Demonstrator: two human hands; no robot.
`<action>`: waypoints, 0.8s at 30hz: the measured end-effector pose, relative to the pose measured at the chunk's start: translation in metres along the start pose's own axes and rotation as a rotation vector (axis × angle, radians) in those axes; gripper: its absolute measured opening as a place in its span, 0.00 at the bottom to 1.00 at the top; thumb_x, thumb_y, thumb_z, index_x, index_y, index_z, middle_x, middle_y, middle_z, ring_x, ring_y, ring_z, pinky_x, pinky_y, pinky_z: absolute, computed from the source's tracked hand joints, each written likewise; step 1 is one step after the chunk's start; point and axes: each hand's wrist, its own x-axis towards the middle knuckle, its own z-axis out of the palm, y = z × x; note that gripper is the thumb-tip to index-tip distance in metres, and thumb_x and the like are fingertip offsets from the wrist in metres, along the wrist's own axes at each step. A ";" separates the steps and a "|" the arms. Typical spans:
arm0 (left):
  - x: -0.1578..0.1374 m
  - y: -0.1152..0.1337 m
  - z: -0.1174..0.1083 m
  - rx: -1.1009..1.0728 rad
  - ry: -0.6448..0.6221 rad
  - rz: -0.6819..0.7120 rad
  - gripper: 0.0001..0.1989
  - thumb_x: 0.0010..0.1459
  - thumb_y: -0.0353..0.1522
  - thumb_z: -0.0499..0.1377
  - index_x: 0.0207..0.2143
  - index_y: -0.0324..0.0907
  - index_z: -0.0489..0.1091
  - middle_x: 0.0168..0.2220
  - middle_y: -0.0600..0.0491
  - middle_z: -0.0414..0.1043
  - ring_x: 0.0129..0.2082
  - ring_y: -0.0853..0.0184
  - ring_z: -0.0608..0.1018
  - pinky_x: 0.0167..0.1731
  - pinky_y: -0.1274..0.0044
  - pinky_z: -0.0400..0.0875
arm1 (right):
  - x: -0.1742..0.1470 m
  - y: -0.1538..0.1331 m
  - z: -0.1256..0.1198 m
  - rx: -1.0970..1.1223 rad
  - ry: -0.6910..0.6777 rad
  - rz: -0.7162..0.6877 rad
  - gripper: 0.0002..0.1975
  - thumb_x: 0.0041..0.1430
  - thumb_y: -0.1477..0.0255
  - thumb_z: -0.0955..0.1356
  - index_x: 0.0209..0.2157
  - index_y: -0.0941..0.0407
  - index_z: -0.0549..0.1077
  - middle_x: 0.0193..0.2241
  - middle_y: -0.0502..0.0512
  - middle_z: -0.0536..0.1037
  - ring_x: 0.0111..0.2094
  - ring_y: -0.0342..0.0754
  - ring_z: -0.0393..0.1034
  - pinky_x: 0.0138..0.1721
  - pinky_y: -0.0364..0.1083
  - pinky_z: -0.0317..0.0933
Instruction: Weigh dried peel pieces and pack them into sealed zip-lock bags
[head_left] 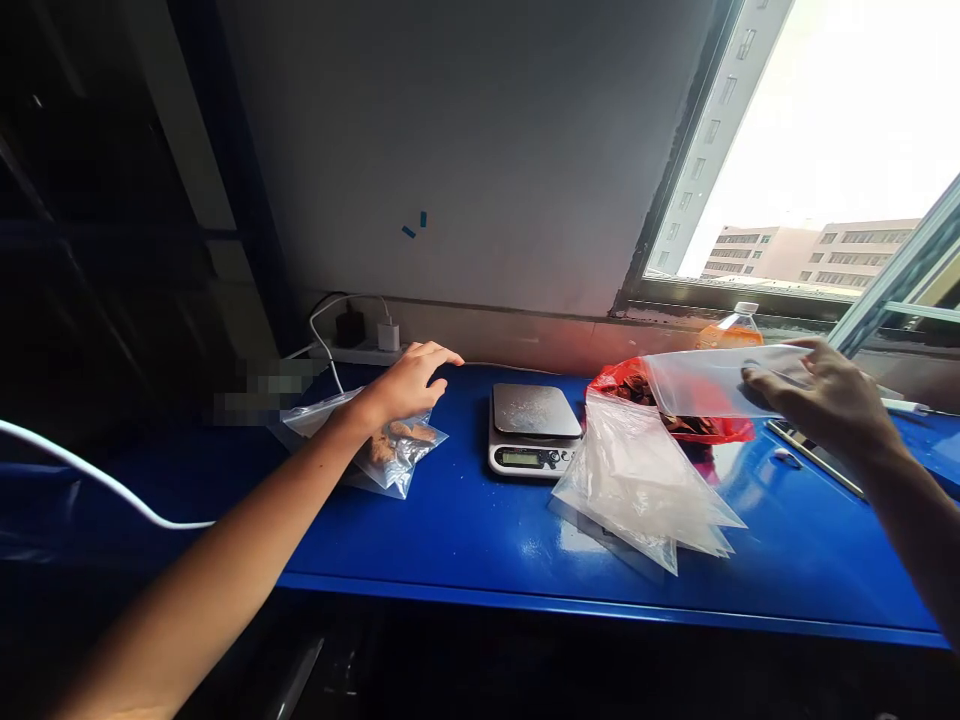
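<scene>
My left hand [411, 382] hovers above the filled clear bags [401, 450] on the left, its fingers apart and nothing in it. Brown pieces show through the plastic of those bags. On the right, my right hand [829, 395] pinches the end of a clear plastic bag [709, 382], which stretches leftward over a red bag [739, 428] of dark brown dried pieces. A stack of flat plastic bags [645, 470] fans out below it. Between my hands stands a kitchen scale [536, 415] with bits of residue on its metal plate; its display is too small to read.
Everything rests on a blue table [465, 540], whose front edge runs below. A white charger [388, 335] and cables are at the back wall. A bottle with orange contents [739, 325] stands by the window. A phone-like flat object [814, 460] lies under my right wrist.
</scene>
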 end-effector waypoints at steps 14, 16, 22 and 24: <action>-0.005 -0.009 0.006 0.047 -0.043 0.000 0.20 0.52 0.27 0.50 0.47 0.43 0.70 0.49 0.49 0.69 0.52 0.58 0.67 0.56 0.64 0.60 | 0.075 -0.049 0.038 -0.394 -0.344 -0.262 0.23 0.55 0.56 0.64 0.41 0.61 0.74 0.37 0.62 0.76 0.34 0.45 0.64 0.32 0.46 0.52; -0.005 -0.009 0.007 0.048 -0.041 0.002 0.20 0.52 0.26 0.50 0.47 0.42 0.70 0.49 0.49 0.69 0.52 0.58 0.67 0.56 0.64 0.60 | 0.077 -0.048 0.037 -0.393 -0.274 -0.218 0.20 0.54 0.57 0.66 0.40 0.58 0.75 0.37 0.61 0.76 0.33 0.45 0.63 0.32 0.46 0.52; -0.006 -0.008 0.009 0.033 -0.051 0.018 0.19 0.53 0.26 0.50 0.48 0.40 0.70 0.49 0.48 0.69 0.52 0.58 0.67 0.55 0.65 0.60 | 0.076 -0.051 0.036 -0.398 0.015 -0.082 0.18 0.52 0.59 0.68 0.43 0.51 0.77 0.35 0.62 0.76 0.33 0.50 0.63 0.31 0.49 0.49; -0.006 -0.007 0.010 0.029 -0.045 0.025 0.19 0.54 0.27 0.50 0.47 0.40 0.70 0.49 0.48 0.70 0.52 0.58 0.67 0.55 0.65 0.61 | 0.073 -0.056 0.036 -0.385 0.058 -0.099 0.16 0.51 0.60 0.67 0.41 0.50 0.77 0.33 0.60 0.76 0.33 0.50 0.62 0.31 0.49 0.49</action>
